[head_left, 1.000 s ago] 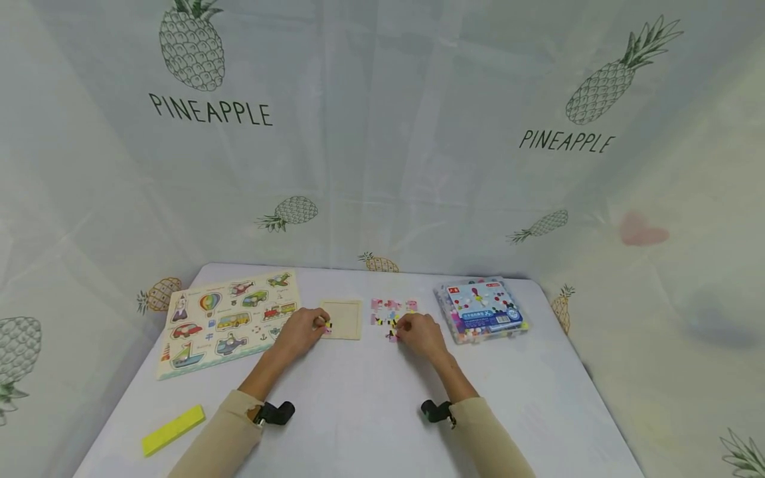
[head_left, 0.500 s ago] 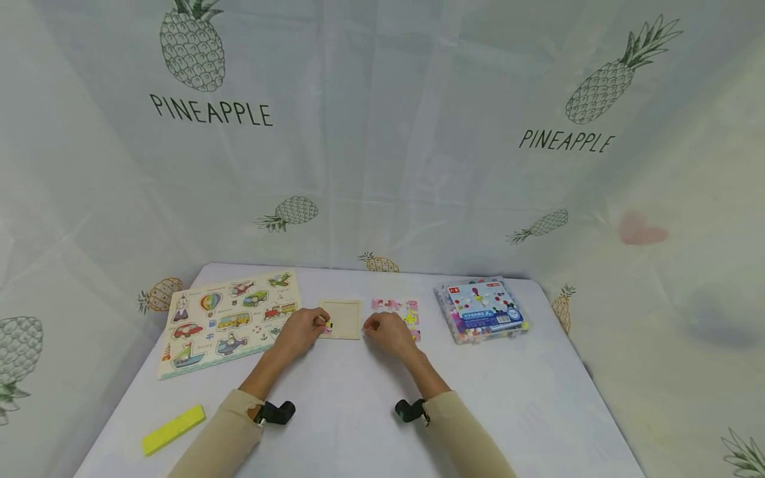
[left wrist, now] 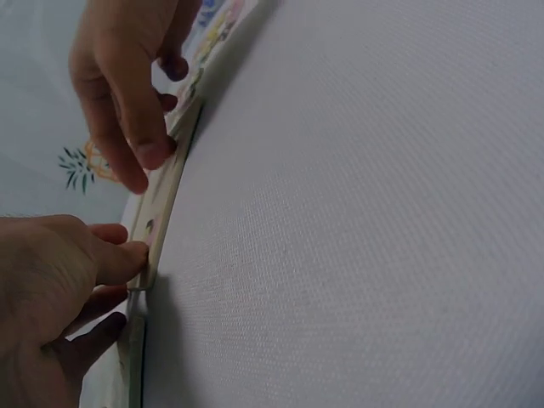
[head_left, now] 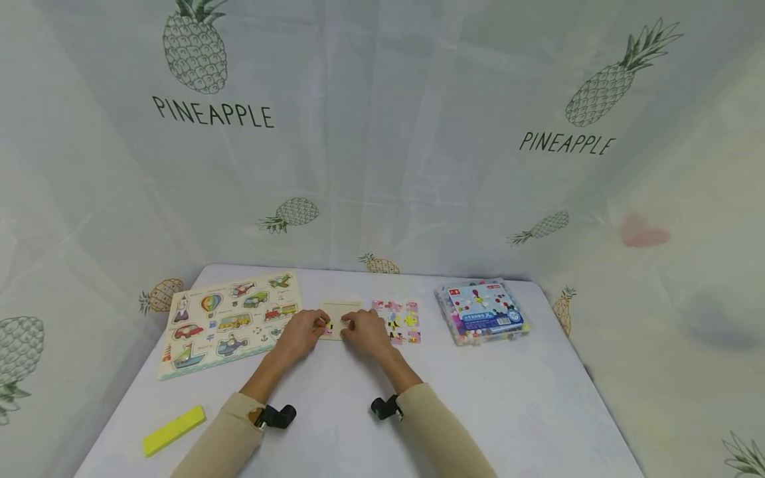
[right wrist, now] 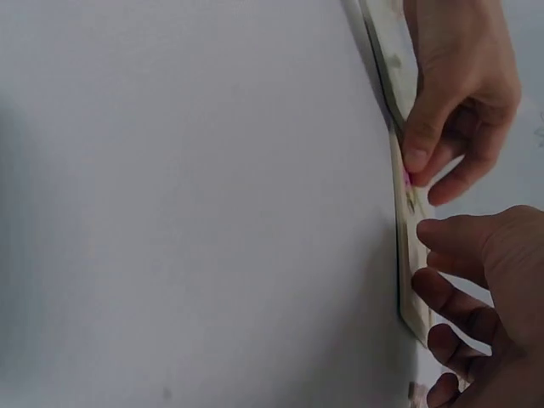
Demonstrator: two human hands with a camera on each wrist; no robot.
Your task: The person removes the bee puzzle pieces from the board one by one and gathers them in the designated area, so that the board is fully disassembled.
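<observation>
In the head view a shallow square wooden puzzle tray (head_left: 340, 306) lies between the hands. My left hand (head_left: 301, 332) is at its left side, pinching a small pink-and-yellow puzzle piece (head_left: 329, 328) at the lower left corner. The right wrist view shows this piece (right wrist: 407, 178) under the left hand's thumb and index finger. My right hand (head_left: 366, 332) hovers over the right part of the tray, fingers bent and thumb (right wrist: 438, 231) close above the wood. I cannot tell if a piece sits between its fingertips. Several loose pink puzzle pieces (head_left: 411, 320) lie right of that hand.
A vehicle-picture peg board (head_left: 230, 322) lies at the left, just beside the left hand. A clear plastic box with a blue label (head_left: 483, 312) stands at the right. A yellow block (head_left: 174, 431) lies front left. A pineapple-print curtain (head_left: 394, 166) hangs behind the table.
My right hand has moved left from the loose puzzle pieces to above the tray, uncovering pieces behind it. The left hand stays at the tray's left corner with its pink piece.
</observation>
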